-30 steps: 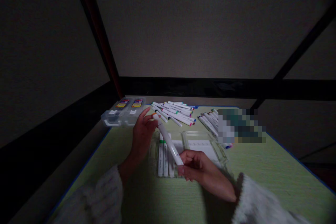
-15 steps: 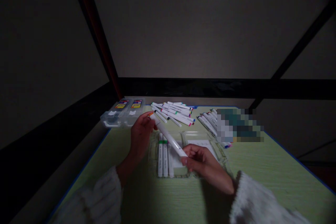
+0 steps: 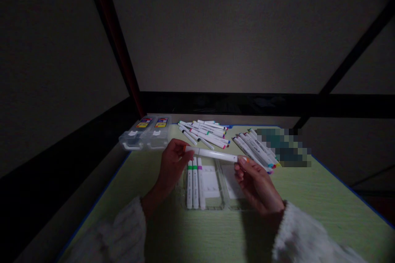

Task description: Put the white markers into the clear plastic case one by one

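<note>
Head camera view, dim light: two bare hands hold one white marker nearly level, raised over the far part of a clear plastic tray on a pale green table. The left hand is closed in a pinch, thumb and fingers on the marker's orange-tipped end. The right hand pinches the opposite end between thumb and fingertips, its other fingers loosely curled.

Inside the tray's left compartment, three upright-pointing markers lie side by side, two banded green and one purple, with white paper to their right. Beyond the tray is a loose heap of markers; beyond it and rightward, a bundle of markers beside a pixelated patch; beyond it and leftward, two clear cases.

The step in hand appears to be holding or turning this single marker. Any next move seems to call for one secure pinch before the other hand lets go, since the barrel looks smooth.
</note>
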The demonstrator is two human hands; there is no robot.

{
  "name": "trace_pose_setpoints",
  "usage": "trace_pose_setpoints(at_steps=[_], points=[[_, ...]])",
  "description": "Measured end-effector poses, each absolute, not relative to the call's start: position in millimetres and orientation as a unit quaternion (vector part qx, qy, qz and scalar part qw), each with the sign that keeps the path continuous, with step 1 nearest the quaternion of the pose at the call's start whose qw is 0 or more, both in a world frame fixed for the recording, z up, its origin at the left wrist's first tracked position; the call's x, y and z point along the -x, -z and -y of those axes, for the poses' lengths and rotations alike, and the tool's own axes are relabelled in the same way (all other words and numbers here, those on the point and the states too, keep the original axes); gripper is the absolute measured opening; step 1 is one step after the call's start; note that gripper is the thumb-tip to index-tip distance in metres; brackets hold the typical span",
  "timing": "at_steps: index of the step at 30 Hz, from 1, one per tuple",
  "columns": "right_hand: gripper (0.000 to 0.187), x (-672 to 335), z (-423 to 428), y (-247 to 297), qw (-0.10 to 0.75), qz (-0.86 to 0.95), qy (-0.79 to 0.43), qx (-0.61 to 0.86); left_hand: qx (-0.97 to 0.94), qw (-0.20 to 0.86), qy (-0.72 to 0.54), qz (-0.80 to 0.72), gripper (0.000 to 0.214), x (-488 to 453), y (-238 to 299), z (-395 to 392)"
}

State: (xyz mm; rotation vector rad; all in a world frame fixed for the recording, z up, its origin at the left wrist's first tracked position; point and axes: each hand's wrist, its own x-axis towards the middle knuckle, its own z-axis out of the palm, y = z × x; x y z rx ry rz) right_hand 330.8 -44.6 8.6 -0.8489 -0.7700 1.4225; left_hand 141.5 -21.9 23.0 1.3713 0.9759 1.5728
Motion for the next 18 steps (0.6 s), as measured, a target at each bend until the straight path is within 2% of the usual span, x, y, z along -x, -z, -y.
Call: trace_pose_setpoints(at_steps=[11,18], points=[[0.025,-330.6,42.8,-9.1,0.635,0.305,-0.608,0.365,-0.672,0.370,-0.460,-0.447,0.011,-150.0,-13.3,33.4],[0.025,-323.1,47.6,-6.7,0.612,0.326,-0.618,0.370,-0.711,0.359,-0.417,-0.438,0.012,-154.2,-12.7,37.8]])
